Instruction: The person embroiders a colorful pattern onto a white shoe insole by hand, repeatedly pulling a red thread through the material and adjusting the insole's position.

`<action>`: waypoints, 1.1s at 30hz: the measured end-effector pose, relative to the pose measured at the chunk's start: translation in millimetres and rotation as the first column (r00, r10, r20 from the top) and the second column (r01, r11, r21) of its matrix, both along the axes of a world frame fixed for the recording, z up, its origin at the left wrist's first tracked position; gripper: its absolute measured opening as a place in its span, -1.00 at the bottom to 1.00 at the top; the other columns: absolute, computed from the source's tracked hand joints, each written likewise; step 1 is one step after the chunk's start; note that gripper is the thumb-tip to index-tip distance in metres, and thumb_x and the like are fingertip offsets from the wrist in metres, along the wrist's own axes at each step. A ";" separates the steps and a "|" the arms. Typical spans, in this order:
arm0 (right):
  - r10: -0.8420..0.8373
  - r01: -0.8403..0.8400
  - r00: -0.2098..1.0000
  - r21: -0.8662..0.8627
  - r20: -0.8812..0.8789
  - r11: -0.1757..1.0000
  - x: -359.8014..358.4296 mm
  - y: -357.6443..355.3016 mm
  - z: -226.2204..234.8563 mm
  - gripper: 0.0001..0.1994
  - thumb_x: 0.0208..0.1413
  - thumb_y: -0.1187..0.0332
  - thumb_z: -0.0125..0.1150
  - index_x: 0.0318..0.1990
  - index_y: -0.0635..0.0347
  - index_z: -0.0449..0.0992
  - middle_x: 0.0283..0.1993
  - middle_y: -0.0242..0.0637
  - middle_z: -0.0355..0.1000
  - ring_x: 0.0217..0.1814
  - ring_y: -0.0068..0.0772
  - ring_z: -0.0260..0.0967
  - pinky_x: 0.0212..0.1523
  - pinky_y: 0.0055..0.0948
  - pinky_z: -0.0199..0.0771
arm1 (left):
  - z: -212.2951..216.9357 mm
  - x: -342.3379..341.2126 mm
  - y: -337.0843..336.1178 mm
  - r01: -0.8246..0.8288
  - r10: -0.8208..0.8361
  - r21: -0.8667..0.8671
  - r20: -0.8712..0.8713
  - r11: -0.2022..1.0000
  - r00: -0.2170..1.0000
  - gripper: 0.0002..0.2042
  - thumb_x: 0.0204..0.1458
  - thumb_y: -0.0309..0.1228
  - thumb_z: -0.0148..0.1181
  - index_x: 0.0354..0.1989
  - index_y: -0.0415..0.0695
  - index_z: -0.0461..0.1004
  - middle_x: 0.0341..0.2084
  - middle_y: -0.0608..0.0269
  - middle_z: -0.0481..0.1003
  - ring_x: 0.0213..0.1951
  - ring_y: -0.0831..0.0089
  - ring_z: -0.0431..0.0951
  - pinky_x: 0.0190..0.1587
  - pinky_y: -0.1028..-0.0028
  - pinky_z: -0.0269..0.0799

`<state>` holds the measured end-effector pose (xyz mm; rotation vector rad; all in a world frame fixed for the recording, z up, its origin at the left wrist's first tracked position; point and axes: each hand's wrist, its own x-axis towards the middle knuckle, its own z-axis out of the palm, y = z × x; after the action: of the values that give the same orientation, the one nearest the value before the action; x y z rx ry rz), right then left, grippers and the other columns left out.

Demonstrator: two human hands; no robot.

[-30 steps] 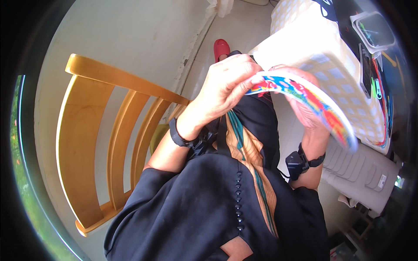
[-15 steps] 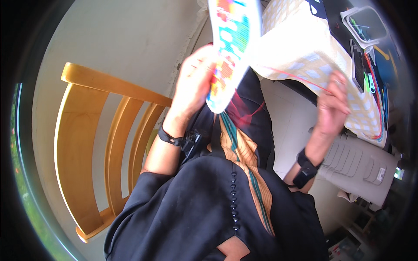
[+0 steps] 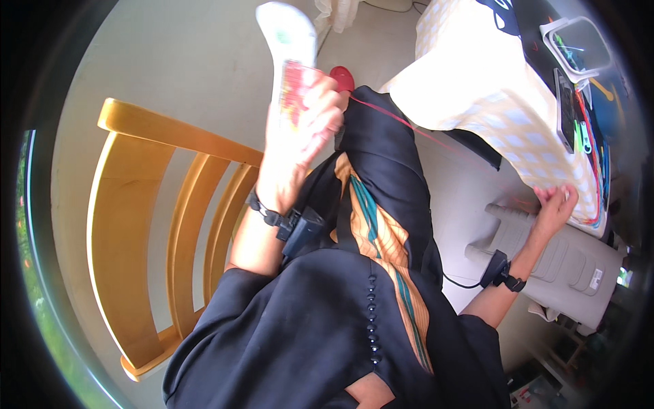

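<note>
My left hand (image 3: 313, 119) grips an embroidered insole (image 3: 289, 37), raised above my lap at the upper middle. Its whitish face shows at the far end, with a blurred red and yellow patch by my fingers. Red thread (image 3: 385, 112) runs from beside that hand down to the right, fading into blur across the floor. Off to the right, below the table's edge, my right hand (image 3: 557, 208) is pinched closed at the faint end of this thread. Whether a needle sits between those fingertips is too small to tell.
A table with a pale checked cloth (image 3: 477, 85) stands at the right, bearing a phone (image 3: 564, 109), a clear box (image 3: 579, 48) and coloured cords. Below it is a grey plastic stool (image 3: 545, 262). A wooden chair back (image 3: 129, 252) rises at my left.
My left hand has tilted the insole up and leftward, turning its bright pattern mostly out of sight. My right hand has moved lower and farther right, with the red thread stretched between the hands.
</note>
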<state>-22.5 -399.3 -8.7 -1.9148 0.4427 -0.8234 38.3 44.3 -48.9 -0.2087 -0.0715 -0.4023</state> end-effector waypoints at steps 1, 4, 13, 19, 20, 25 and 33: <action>0.096 -0.097 0.995 0.095 0.008 0.991 10.7 37.3 2.3 -0.83 0.20 0.46 -0.14 -0.08 0.27 0.22 -0.43 -0.32 0.24 -0.58 -0.55 0.23 -0.41 -0.40 0.59 | 12.1 -10.0 -8.6 0.039 -0.036 0.054 -0.061 0.998 0.997 -0.74 0.16 -0.23 -0.16 -0.43 -0.17 0.21 -0.63 0.35 0.10 -0.65 0.55 0.09 -0.63 0.57 0.07; 0.450 -0.450 0.892 0.143 0.034 0.881 23.6 139.1 24.8 -0.84 0.22 0.43 -0.13 -0.07 0.21 0.24 -0.48 -0.37 0.24 -0.56 -0.60 0.25 -0.49 -0.51 0.53 | 14.3 -17.2 -22.9 0.177 -0.180 0.068 0.042 0.982 0.983 -0.74 0.15 -0.20 -0.15 -0.40 -0.16 0.19 -0.61 0.36 0.13 -0.61 0.56 0.13 -0.59 0.57 0.12; 0.826 -0.764 0.562 -0.357 0.042 0.538 30.7 266.3 47.7 -0.86 0.01 0.65 0.07 -0.25 0.41 0.48 -0.34 -0.18 0.48 -0.41 -0.58 0.41 -0.42 -0.63 0.40 | 58.1 -44.7 -41.7 0.170 -0.026 0.657 -0.223 0.735 0.975 -0.67 0.19 -0.15 -0.23 -0.26 -0.20 0.27 -0.55 0.28 0.27 -0.61 0.56 0.22 -0.61 0.61 0.16; 0.817 -0.765 0.577 -0.334 0.027 0.551 32.0 270.6 43.0 -0.84 -0.07 0.66 0.05 -0.29 0.36 0.46 -0.47 -0.16 0.44 -0.47 -0.34 0.44 -0.46 -0.49 0.41 | 26.6 -39.0 -40.4 0.196 -0.220 0.196 0.113 0.961 0.969 -0.61 0.20 -0.09 -0.27 -0.39 -0.19 0.28 -0.63 0.29 0.24 -0.67 0.53 0.22 -0.69 0.61 0.13; 0.815 -0.760 0.577 -0.329 0.055 0.561 32.5 271.5 42.1 -0.85 -0.09 0.66 0.04 -0.31 0.34 0.44 -0.53 -0.15 0.42 -0.51 -0.23 0.43 -0.49 -0.42 0.41 | 26.2 -39.0 -40.9 0.201 -0.222 0.202 0.089 0.959 0.971 -0.62 0.20 -0.10 -0.26 -0.40 -0.19 0.28 -0.64 0.29 0.24 -0.68 0.54 0.21 -0.70 0.61 0.12; 0.814 -0.778 0.580 -0.313 -0.024 0.545 30.1 267.7 46.7 -0.84 -0.02 0.69 0.06 -0.25 0.42 0.48 -0.38 -0.17 0.49 -0.39 -0.53 0.46 -0.38 -0.62 0.44 | 36.6 -43.2 -40.3 0.206 -0.162 0.490 -0.133 0.847 0.978 -0.65 0.20 -0.12 -0.23 -0.41 -0.18 0.26 -0.64 0.29 0.23 -0.69 0.56 0.21 -0.73 0.62 0.11; 0.828 -0.819 0.560 -0.134 0.029 0.558 28.3 269.2 47.1 -0.86 -0.03 0.67 0.04 -0.28 0.42 0.47 -0.42 -0.18 0.47 -0.43 -0.49 0.46 -0.43 -0.57 0.44 | 24.6 -36.3 -42.9 0.204 -0.220 0.214 0.051 0.955 0.974 -0.69 0.19 -0.17 -0.19 -0.44 -0.17 0.24 -0.66 0.31 0.20 -0.70 0.58 0.20 -0.73 0.62 0.08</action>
<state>5.8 -130.1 38.5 -1.8651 -0.5820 -0.2754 1.9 1.4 -24.3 0.0062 -0.0796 -0.6282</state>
